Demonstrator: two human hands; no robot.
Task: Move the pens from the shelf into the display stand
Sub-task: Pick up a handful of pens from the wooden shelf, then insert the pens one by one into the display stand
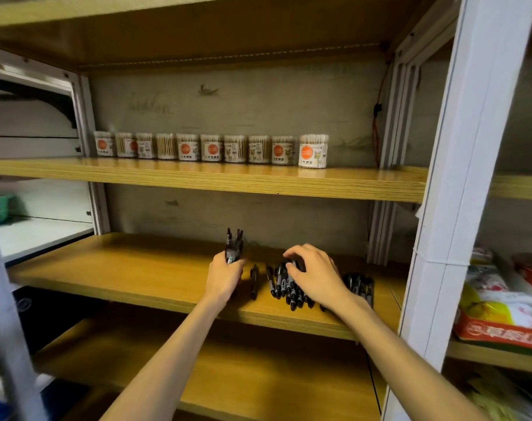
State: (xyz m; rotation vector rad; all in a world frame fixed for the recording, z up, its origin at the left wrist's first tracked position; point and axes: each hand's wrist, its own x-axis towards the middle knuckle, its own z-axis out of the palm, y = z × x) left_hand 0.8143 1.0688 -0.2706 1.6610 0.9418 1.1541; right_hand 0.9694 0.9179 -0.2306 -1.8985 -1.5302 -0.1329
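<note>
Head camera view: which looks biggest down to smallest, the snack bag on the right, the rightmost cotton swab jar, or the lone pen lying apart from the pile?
1. Snack bag, though it sits nearest the camera, which inflates it.
2. Rightmost cotton swab jar.
3. Lone pen, thin and shortest-looking; it and the jar are close in length, so that ranking is unsure.

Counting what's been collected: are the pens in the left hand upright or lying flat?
Upright. The left hand grips a bundle of black pens whose ends point up above the wooden shelf.

Wooden shelf [137,268], loose black pens [286,287] lying on it
</note>
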